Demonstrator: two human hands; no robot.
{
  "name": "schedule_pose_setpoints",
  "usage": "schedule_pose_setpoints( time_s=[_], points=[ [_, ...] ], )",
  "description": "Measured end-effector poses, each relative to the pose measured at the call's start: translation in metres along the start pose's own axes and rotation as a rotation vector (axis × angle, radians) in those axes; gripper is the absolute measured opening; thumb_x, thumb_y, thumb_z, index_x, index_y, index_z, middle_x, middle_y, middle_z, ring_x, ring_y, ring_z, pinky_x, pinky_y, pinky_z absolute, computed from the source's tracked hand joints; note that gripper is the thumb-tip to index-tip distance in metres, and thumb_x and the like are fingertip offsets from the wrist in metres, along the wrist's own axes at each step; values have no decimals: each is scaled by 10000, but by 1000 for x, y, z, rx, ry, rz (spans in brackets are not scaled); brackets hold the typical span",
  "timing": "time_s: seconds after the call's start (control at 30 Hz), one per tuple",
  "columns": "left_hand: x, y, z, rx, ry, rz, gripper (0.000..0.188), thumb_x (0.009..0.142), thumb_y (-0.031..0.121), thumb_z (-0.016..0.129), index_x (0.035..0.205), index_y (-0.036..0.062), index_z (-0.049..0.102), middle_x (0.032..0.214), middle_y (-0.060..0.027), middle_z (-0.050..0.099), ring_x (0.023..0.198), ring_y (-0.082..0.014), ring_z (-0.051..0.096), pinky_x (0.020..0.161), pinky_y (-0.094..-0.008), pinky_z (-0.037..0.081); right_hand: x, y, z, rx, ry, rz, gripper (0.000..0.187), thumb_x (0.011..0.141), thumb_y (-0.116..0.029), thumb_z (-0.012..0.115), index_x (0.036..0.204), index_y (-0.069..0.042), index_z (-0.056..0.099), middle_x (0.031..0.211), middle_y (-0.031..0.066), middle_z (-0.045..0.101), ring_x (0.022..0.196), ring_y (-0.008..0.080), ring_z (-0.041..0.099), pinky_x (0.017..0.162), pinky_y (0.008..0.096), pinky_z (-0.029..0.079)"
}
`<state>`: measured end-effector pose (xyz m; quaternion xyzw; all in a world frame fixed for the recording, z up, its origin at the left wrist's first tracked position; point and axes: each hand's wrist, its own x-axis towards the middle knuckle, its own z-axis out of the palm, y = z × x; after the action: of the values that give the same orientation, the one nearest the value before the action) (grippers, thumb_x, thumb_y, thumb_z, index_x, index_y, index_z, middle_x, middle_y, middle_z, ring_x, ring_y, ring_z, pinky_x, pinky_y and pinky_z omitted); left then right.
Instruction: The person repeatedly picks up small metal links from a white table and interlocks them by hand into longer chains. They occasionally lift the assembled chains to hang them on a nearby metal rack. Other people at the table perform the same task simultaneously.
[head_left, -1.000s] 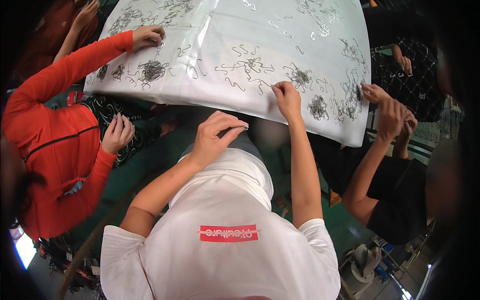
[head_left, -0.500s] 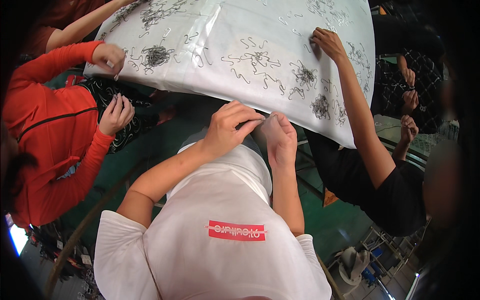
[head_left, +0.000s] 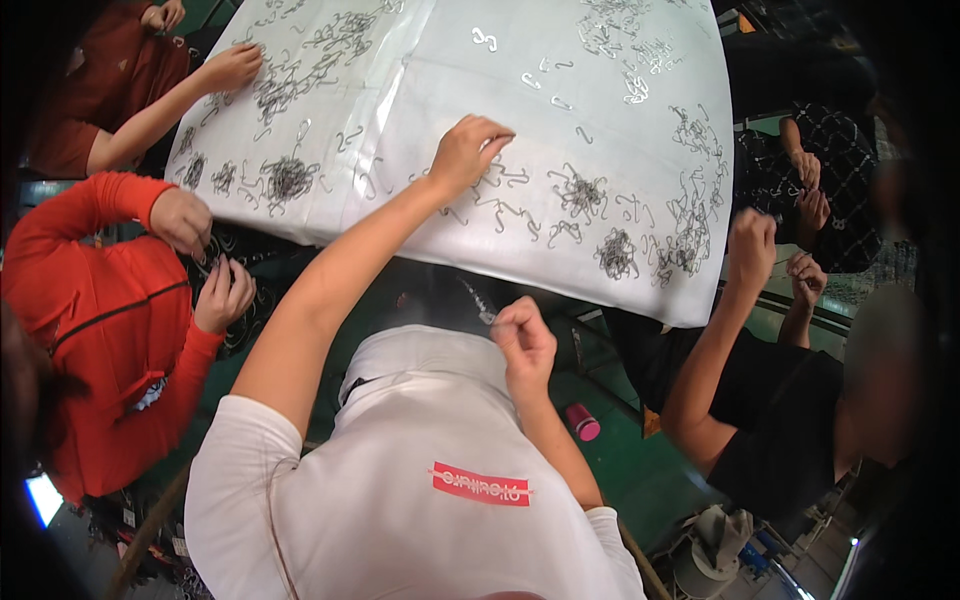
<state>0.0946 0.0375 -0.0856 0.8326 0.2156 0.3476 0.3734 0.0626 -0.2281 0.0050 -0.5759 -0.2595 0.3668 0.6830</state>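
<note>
White-covered desk (head_left: 450, 90), wire hooks (head_left: 580, 193) scattered and heaped on top. Left hand (head_left: 472, 155) over desk, above hooks, fingers half-bent, thumb close; can't tell if gripping. Right hand (head_left: 525, 342) off desk's near edge, fingers curled, blurred metal piece (head_left: 487, 317) at fingertips; grip unclear. Co-workers' hands (head_left: 228, 68) around desk.

Thin grey S-shaped hooks (head_left: 582, 194) lie scattered and clumped.
</note>
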Motion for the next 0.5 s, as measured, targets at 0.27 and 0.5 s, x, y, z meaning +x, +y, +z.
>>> schedule_pose_setpoints(
  time_s=[0.27, 0.5],
  points=[
    [108, -80, 81, 562, -152, 153, 275, 828, 129, 609, 1099, 135, 650, 1148, 0, 617, 1062, -214, 544, 870, -354, 485, 7, -12, -4, -253, -112, -26, 33, 808, -25, 636, 838, -21, 623, 786, 49, 555, 643, 122, 473, 587, 239, 389],
    [112, -86, 72, 836, -404, 247, 195, 833, 76, 519, 1010, 95, 600, 1032, -41, 609, 1046, -199, 558, 830, -338, 500, 6, -11, -1, -261, -92, -34, 30, 792, -5, 618, 817, -10, 603, 776, 50, 545, 653, 131, 465, 604, 251, 386]
  ],
)
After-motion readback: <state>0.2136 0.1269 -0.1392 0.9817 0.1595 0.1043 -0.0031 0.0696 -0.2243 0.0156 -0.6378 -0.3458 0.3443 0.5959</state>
